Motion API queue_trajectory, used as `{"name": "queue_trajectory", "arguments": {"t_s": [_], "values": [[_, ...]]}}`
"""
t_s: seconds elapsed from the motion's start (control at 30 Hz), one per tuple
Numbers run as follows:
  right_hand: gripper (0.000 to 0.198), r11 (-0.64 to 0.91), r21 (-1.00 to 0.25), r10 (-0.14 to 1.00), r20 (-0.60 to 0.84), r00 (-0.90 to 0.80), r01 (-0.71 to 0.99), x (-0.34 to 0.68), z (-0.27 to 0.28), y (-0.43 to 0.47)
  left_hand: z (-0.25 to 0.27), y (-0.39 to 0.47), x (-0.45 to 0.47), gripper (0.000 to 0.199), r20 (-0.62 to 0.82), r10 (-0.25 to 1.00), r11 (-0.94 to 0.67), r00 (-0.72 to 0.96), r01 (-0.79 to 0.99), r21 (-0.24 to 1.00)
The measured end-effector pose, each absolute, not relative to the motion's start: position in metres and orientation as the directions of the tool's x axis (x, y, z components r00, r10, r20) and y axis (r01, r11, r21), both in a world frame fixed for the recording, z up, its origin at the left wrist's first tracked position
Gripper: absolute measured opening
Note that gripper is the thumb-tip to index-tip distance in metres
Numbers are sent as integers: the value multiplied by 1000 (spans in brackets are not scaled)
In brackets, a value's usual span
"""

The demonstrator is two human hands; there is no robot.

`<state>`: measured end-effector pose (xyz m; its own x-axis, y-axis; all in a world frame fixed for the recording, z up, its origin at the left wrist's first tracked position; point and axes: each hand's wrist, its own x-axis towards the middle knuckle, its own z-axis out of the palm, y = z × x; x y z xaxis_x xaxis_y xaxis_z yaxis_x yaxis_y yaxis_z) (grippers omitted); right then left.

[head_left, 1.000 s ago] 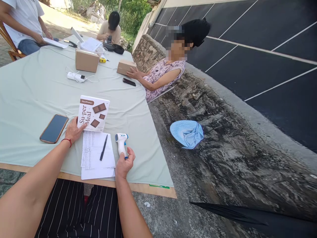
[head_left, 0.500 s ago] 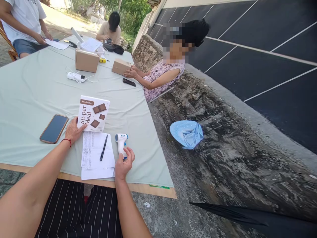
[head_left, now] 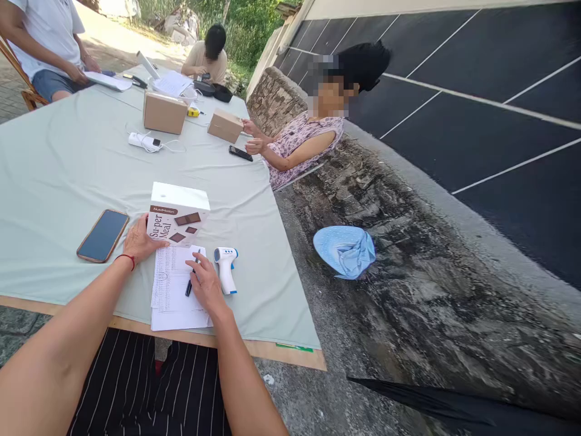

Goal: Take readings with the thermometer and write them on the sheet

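A stack of white printed paper sheets (head_left: 179, 318) lies near the table edge, a slim black pen (head_left: 188, 289) across it. The person's right hand (head_left: 206, 284) is over the pen, fingers loosely bent; whether they grip it I cannot tell. Half a second ago this hand was at the handle of the white-and-blue handheld thermometer (head_left: 227, 272), which now lies untouched just beside the hand, so the right hand is free of it.

Beyond the sheets, the left hand (head_left: 141, 239) grips the white cardboard box with brown chocolate pictures (head_left: 181, 197) at its lower left corner, thumb in front. The box has tipped more upright: its plain white top face now shows. Left of it, a dark-screened phone in a brown case (head_left: 103, 236) lies flat on the pale green tablecloth (head_left: 54, 194).

Farther off, a seated co-worker in a floral top (head_left: 304, 130) had both hands on a small brown carton (head_left: 225, 126); now one hand has come away, above a black phone (head_left: 240, 153).
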<state>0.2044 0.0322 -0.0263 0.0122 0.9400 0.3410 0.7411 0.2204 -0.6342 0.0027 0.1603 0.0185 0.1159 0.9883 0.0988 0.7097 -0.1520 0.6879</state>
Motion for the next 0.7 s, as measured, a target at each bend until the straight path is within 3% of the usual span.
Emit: {"name": "queue_trajectory", "arguments": {"t_s": [0.13, 0.37, 0.57, 0.7], "values": [[41, 267, -575, 947, 305, -100, 773, 209, -30, 37, 19, 160, 2, 90, 82, 988, -152, 131, 724, 673], [52, 272, -511, 937, 333, -104, 816, 222, -36, 41, 16, 162, 2, 87, 100, 983, -181, 152, 741, 647], [42, 307, -368, 940, 259, -221, 877, 233, -26, 61, 19, 160, 3, 77, 88, 985, -168, 146, 758, 630], [30, 377, -343, 923, 209, -322, 860, 240, -17, 64, 17, 160, 4, 78, 107, 982, -188, 155, 757, 626]]}}
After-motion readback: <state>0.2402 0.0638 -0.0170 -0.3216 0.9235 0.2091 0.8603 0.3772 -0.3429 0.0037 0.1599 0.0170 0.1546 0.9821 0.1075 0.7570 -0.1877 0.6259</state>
